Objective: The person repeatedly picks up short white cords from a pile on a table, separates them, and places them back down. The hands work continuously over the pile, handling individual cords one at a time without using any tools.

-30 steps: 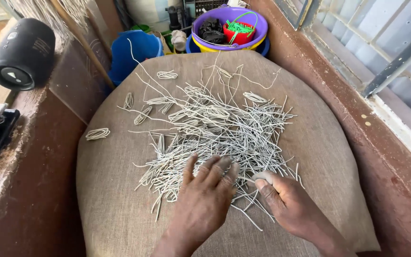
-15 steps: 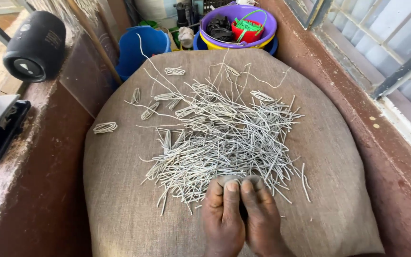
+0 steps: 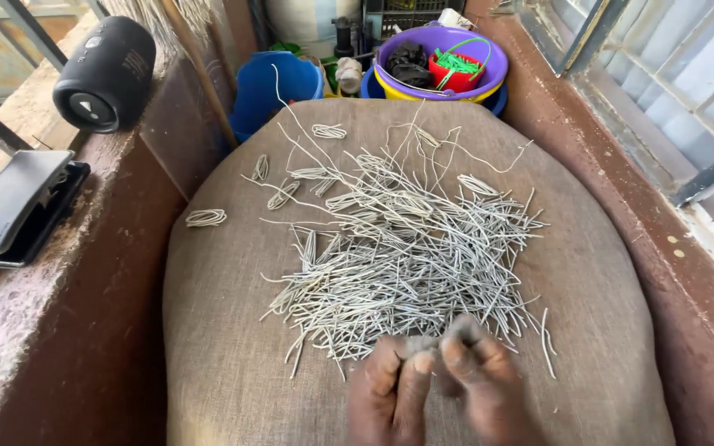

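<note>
Two hands worked pale cut strands on a burlap sack.
The left hand (image 3: 390, 388) and right hand (image 3: 483, 381) met, blurred, at the near edge of the strand pile (image 3: 398, 248); whether they gripped anything could not be told.

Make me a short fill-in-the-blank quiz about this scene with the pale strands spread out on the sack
The pale strands lie spread on a brown ____ sack.
The left hand and right hand are pressed together at the pile's ____ edge.
The cylindrical speaker on the ledge is ____ in colour.
The topmost tub of the stack beyond the sack is ____.

Missing words: burlap; near; black; purple
</note>
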